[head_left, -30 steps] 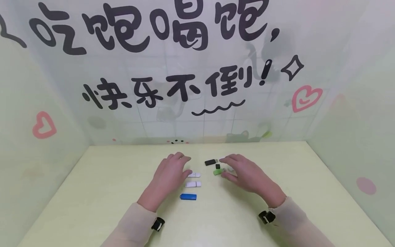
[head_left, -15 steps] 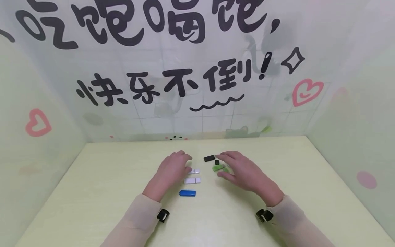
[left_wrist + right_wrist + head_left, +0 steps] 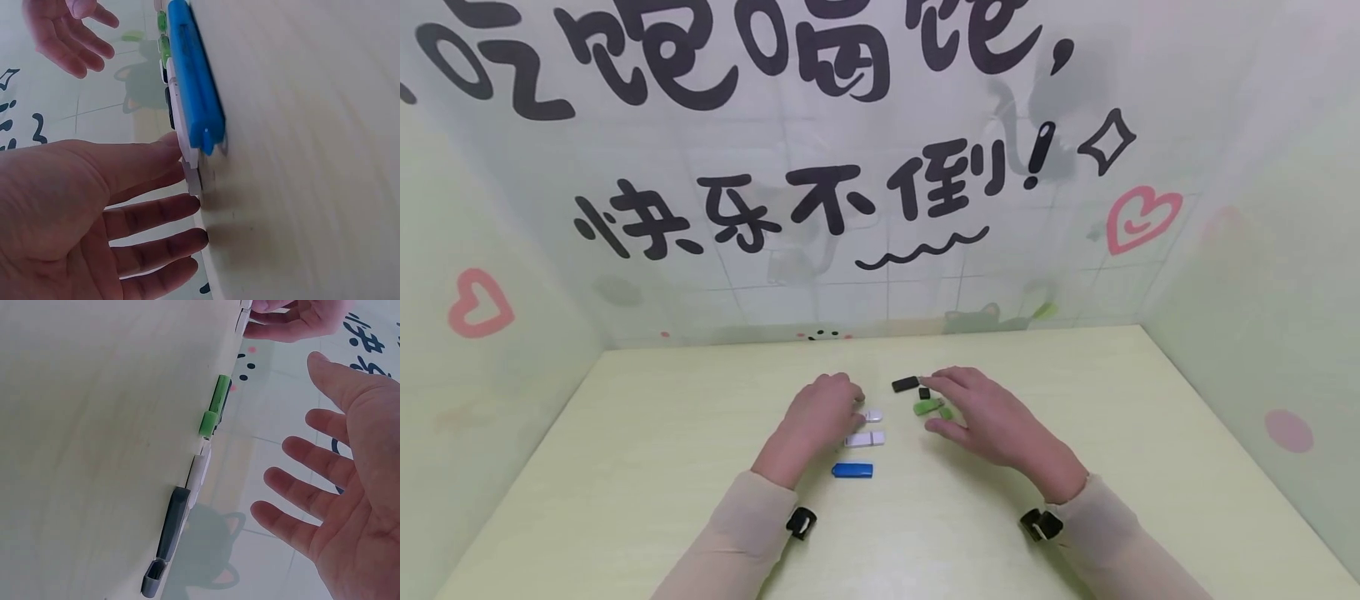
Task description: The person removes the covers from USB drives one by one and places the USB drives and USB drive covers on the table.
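Note:
My left hand (image 3: 816, 421) lowers its thumb and index finger round the left end of the farthest white USB stick (image 3: 874, 415). The thumb hides that end, and contact there shows only partly. A second white USB stick (image 3: 867, 439) and a blue USB stick (image 3: 197, 81) lie nearer to me. Above the right group hovers my right hand (image 3: 996, 421), fingers loosely spread and touching nothing. Beside its fingertips lie an uncapped green USB stick (image 3: 928, 407), its green cap (image 3: 946, 412), a black USB stick (image 3: 906, 384) and a black cap (image 3: 925, 393).
Under the right hand, the right wrist view shows a dark USB stick (image 3: 174, 522) with its loose dark cap (image 3: 153, 578) and a white stick (image 3: 197, 472). Printed walls (image 3: 775, 308) bound the pale tabletop (image 3: 662, 425) at the back and both sides.
The left hand's fingers have curled down toward the farthest white USB stick. The right hand has shifted slightly left, uncovering the green cap. The head view has tilted a little downward.

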Demonstrator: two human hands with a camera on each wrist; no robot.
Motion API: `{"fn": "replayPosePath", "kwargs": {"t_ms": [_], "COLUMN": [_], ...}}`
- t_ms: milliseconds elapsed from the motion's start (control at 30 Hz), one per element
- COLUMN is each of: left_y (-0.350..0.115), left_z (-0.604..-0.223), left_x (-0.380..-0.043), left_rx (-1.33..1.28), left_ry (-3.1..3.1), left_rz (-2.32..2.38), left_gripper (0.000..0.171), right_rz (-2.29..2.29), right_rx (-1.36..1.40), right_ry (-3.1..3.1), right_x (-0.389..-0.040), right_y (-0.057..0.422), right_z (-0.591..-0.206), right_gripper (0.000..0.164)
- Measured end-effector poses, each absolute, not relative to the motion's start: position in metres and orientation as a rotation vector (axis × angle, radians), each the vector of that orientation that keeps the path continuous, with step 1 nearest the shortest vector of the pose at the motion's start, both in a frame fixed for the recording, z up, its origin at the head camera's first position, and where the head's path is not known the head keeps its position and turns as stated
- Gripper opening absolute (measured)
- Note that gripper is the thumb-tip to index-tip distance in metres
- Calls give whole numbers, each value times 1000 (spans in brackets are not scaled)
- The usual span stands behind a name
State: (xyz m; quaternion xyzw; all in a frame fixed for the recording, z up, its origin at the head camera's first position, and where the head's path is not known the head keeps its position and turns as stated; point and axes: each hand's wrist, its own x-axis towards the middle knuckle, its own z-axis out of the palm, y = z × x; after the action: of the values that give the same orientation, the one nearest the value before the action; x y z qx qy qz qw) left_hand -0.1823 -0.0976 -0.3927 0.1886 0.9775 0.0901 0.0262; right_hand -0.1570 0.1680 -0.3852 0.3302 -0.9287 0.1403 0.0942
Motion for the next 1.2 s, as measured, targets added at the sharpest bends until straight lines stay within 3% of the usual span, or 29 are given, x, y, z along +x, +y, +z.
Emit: {"fn": "replayPosePath", "kwargs": {"t_ms": [467, 1200], "left_y": [-99, -92], "left_z": [-392, -378], "left_x": [-180, -169], "left_rx": [627, 722], "left_ry": [3044, 3138], "left_rz": [286, 266], "left_gripper": [9, 9], "right_rz": [414, 374], "right_rx": [974, 1013], "right_ry": [-2766, -2719], "right_x": [-156, -161], "right_y": [168, 159], "right_z": [-384, -381], "right_gripper": [59, 53]}}
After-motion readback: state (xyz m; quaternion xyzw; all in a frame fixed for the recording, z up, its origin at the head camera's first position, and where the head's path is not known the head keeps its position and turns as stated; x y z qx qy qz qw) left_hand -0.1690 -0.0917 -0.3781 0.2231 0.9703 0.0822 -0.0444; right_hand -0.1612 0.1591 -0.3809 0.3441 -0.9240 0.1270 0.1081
